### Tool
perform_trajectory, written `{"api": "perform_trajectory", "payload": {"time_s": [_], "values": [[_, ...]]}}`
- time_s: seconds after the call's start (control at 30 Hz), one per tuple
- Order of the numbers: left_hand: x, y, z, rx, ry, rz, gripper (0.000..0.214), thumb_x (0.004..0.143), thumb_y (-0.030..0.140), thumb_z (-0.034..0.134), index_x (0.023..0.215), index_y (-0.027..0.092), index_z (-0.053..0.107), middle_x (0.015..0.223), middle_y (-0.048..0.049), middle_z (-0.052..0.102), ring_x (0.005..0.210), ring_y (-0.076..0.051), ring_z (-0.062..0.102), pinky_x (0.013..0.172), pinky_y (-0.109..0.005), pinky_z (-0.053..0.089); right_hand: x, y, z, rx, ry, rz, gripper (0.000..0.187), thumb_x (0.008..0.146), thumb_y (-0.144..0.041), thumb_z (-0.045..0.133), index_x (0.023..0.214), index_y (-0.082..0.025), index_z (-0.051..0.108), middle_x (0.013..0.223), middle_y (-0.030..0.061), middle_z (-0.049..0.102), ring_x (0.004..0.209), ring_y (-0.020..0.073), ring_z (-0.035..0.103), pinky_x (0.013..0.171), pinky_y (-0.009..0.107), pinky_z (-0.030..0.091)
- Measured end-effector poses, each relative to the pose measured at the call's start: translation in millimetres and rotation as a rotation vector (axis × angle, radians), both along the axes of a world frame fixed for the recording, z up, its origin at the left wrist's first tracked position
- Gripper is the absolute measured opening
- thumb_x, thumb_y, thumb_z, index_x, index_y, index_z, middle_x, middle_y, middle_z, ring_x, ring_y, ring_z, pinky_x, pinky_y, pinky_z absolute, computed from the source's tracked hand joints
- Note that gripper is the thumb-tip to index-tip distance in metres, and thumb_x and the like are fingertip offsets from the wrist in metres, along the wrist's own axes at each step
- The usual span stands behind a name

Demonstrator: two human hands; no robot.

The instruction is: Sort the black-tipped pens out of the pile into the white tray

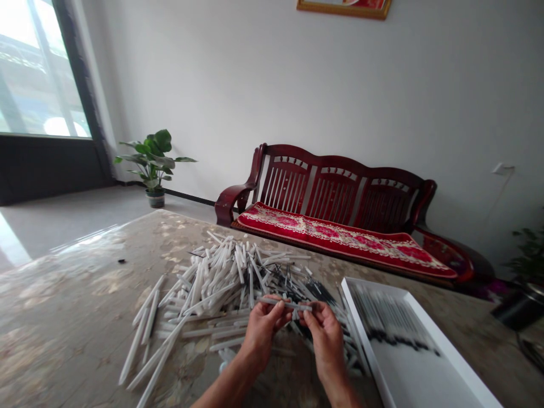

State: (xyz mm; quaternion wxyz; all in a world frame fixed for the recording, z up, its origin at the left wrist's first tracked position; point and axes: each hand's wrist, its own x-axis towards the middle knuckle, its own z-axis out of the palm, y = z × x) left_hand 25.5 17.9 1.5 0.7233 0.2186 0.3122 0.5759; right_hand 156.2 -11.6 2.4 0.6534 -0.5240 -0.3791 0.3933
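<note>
My left hand (262, 328) is closed with thumb and fingers around a slim pale pen-like tube (285, 304). At the tube's right end, the fingertips of my right hand (325, 335) pinch it too. The tube lies nearly level between both hands, over the front of a large heap. White tubes (212, 283) make up the heap's left and middle part. Thin dark sticks (317, 290) are mixed in on its right side, partly hidden behind my hands. Just right of my right hand stands a shallow white box (446, 374) with a row of clear, dark-ended pen-like sticks (389, 317) inside.
A patterned cloth or cover (76, 323) spreads over the table. On it lies a small black piece (122, 261) at the left. Beyond the table are a red-brown wooden bench (293, 175) with a red runner and a potted plant (155, 197). A dark object (516, 309) stands at the right edge.
</note>
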Motion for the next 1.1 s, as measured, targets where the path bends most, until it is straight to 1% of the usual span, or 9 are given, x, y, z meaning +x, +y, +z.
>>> {"api": "perform_trajectory", "payload": {"time_s": [0.2,0.33,0.47,0.6,0.7,0.77,0.9,1.0,1.1], "values": [[-2.2,-4.3,1.8,0.143,0.087,0.025,0.038,0.059,0.036,0.086,0.08,0.016,0.061,0.08,-0.0053,0.075,0.068,-0.016,0.069,0.065,-0.028,0.057,-6.6,-1.9,-5.4,-0.099,0.236,-0.05,0.048,0.056,-0.045,0.085,0.089,-0.019,0.061,0.076,0.002,0.073,0.065,0.0196,0.069,0.057,0.029,0.056],[-4.2,-4.7,0.7,0.23,0.172,0.055,0.033,0.066,0.036,0.082,0.081,0.016,0.062,0.082,-0.0057,0.075,0.071,-0.017,0.068,0.066,-0.027,0.056,-13.3,-3.8,1.2,-0.092,0.342,-0.045,0.047,0.055,-0.041,0.088,0.089,-0.019,0.063,0.076,-0.0002,0.071,0.065,0.0169,0.069,0.056,0.026,0.055],[-3.3,-5.6,-0.1,0.21,0.194,0.044,0.031,0.067,0.037,0.081,0.082,0.016,0.065,0.082,-0.0042,0.074,0.074,-0.016,0.067,0.06,-0.022,0.052,-26.3,-7.6,11.9,-0.025,0.496,0.054,0.044,0.055,-0.036,0.09,0.089,-0.02,0.067,0.083,-0.0017,0.072,0.071,0.0119,0.067,0.061,0.02,0.053],[-1.9,-5.8,2.3,0.174,0.242,-0.052,0.04,0.061,0.036,0.084,0.09,0.016,0.065,0.083,-0.0047,0.074,0.07,-0.016,0.067,0.057,-0.022,0.051,-22.7,-4.7,17.6,-0.048,0.49,0.059,0.042,0.06,-0.043,0.087,0.089,-0.02,0.068,0.086,0.0007,0.074,0.07,0.0126,0.067,0.052,0.018,0.047],[-1.1,-4.2,4.7,0.155,0.273,-0.054,0.054,0.054,0.037,0.087,0.099,0.018,0.063,0.089,-0.0051,0.074,0.068,-0.017,0.067,0.053,-0.023,0.049,8.7,6.2,23.2,-0.026,0.407,-0.07,0.045,0.059,-0.048,0.085,0.09,-0.02,0.067,0.094,0.003,0.075,0.075,0.0144,0.068,0.052,0.018,0.047],[-0.3,-3.2,5.3,0.168,0.293,-0.055,0.054,0.054,0.041,0.086,0.097,0.018,0.063,0.088,-0.0052,0.073,0.065,-0.016,0.067,0.051,-0.023,0.049,42.0,15.2,27.4,-0.039,0.324,-0.172,0.045,0.06,-0.05,0.082,0.088,-0.02,0.065,0.09,0.0038,0.075,0.074,0.0157,0.069,0.051,0.02,0.048],[1.3,-3.3,4.2,0.193,0.33,-0.056,0.048,0.055,0.046,0.083,0.088,0.017,0.064,0.08,-0.0035,0.072,0.059,-0.014,0.063,0.048,-0.023,0.047,115.4,26.2,30.8,-0.164,-0.007,-0.435,0.046,0.067,-0.059,0.066,0.09,-0.019,0.063,0.076,0.0029,0.072,0.062,0.0144,0.065,0.047,0.021,0.044],[2.3,-4.0,2.6,0.199,0.349,-0.051,0.047,0.056,0.048,0.082,0.087,0.017,0.065,0.076,-0.0028,0.071,0.058,-0.014,0.062,0.048,-0.023,0.046,160.9,25.8,27.9,-0.251,-0.17,-0.51,0.049,0.066,-0.062,0.063,0.088,-0.018,0.063,0.065,0.0012,0.068,0.051,0.014,0.059,0.043,0.022,0.037],[2.6,-3.6,0.6,0.206,0.357,-0.044,0.047,0.056,0.05,0.082,0.085,0.017,0.065,0.076,-0.0028,0.071,0.057,-0.014,0.061,0.047,-0.022,0.045,195.7,24.9,23.7,-0.357,-0.41,-0.501,0.043,0.068,-0.06,0.061,0.078,-0.018,0.065,0.064,0.0029,0.068,0.057,0.0177,0.062,0.047,0.024,0.038]]}}
